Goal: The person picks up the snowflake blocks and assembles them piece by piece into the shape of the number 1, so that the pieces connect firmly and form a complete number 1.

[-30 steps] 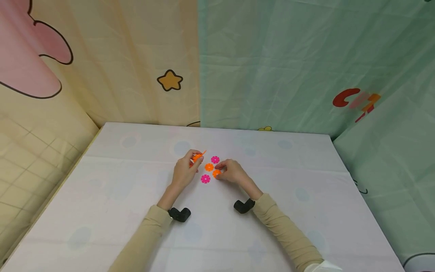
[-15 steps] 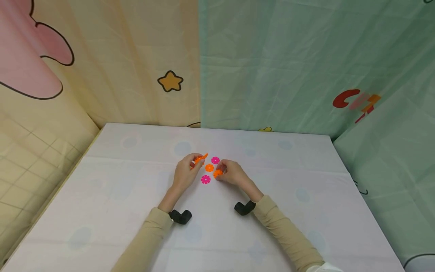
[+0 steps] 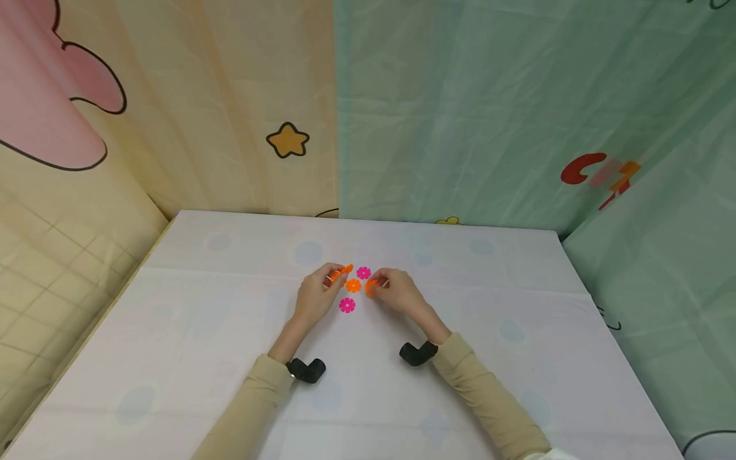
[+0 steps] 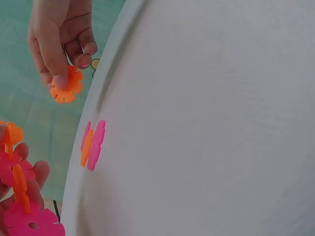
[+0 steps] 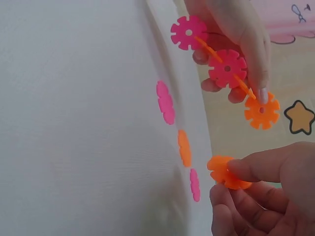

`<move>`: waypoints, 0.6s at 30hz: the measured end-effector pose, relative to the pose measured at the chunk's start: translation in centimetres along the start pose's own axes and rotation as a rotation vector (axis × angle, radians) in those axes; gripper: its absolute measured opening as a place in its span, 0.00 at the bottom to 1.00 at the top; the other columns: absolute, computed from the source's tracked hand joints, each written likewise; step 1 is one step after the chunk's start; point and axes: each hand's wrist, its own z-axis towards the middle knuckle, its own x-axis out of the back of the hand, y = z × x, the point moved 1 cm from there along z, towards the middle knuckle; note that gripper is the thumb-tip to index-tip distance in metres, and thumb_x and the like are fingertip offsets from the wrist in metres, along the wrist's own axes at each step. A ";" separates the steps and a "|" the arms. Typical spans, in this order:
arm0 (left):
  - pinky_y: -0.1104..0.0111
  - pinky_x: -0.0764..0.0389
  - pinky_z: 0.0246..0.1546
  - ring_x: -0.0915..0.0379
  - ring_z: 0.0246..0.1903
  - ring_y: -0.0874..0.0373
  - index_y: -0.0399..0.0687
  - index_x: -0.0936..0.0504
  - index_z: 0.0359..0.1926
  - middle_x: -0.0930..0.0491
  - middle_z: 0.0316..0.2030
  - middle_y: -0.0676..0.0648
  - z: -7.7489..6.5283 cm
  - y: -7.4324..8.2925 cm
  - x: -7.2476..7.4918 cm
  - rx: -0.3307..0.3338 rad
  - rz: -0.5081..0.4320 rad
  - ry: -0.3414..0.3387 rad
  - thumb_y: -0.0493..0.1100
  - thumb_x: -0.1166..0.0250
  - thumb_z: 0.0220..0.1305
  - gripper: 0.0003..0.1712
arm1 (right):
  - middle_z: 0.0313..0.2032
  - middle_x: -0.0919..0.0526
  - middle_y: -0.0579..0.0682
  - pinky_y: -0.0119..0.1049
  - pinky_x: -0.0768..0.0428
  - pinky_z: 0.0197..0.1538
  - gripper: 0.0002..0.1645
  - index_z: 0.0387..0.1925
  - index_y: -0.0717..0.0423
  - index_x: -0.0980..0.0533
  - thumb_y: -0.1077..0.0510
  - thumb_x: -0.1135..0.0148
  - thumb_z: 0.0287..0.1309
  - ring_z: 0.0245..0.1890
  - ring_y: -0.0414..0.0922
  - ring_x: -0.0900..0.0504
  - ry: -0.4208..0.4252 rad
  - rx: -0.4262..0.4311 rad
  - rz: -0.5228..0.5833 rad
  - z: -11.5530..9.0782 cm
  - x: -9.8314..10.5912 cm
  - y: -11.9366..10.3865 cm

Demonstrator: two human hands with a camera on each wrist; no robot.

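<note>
My left hand [image 3: 313, 296] holds a chain of notched plastic discs slotted together, pink and orange. In the right wrist view, the chain's middle pink disc [image 5: 227, 69] lies between linking orange discs, and an orange disc [image 5: 262, 111] faces outward at its end, under the thumb. My right hand [image 3: 399, 295] pinches a single orange disc [image 5: 221, 169] between thumb and fingers, apart from the chain. Between the hands, a pink disc [image 3: 363, 273], an orange disc [image 3: 353, 285] and another pink disc [image 3: 347, 305] lie flat on the table.
A white cloth with pale spots covers the table [image 3: 190, 358]. Behind it hang a cream curtain [image 3: 230, 96] and a green curtain [image 3: 460, 115]. Black wrist cameras sit on both wrists, the left camera [image 3: 306, 370] and right camera [image 3: 418, 353] near the tabletop.
My right hand has lifted the orange disc off the table and drawn it slightly right. The left hand still holds the chain, now turned a little and slightly nearer the loose discs.
</note>
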 end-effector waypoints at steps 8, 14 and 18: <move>0.70 0.27 0.30 0.28 0.28 0.55 0.46 0.18 0.46 0.18 0.32 0.45 -0.1 0.1 -0.3 -0.012 0.002 0.001 0.48 0.38 0.66 0.13 | 0.34 0.19 0.52 0.28 0.28 0.28 0.14 0.48 0.55 0.20 0.60 0.38 0.60 0.27 0.44 0.28 0.085 0.031 0.030 -0.3 1.0 -0.8; 0.71 0.28 0.28 0.28 0.28 0.55 0.47 0.18 0.45 0.18 0.32 0.46 -0.2 0.4 -0.5 -0.004 -0.020 -0.005 0.48 0.38 0.65 0.13 | 0.31 0.20 0.52 0.28 0.28 0.26 0.11 0.44 0.55 0.19 0.60 0.36 0.58 0.24 0.43 0.28 0.174 0.088 0.098 -0.2 1.5 -1.1; 0.71 0.27 0.28 0.28 0.27 0.57 0.46 0.19 0.45 0.18 0.33 0.46 -0.4 0.5 -0.7 0.012 -0.032 -0.022 0.48 0.37 0.65 0.13 | 0.29 0.20 0.52 0.28 0.26 0.27 0.10 0.42 0.56 0.20 0.60 0.36 0.58 0.24 0.43 0.27 0.222 0.113 0.175 -0.3 1.7 -1.4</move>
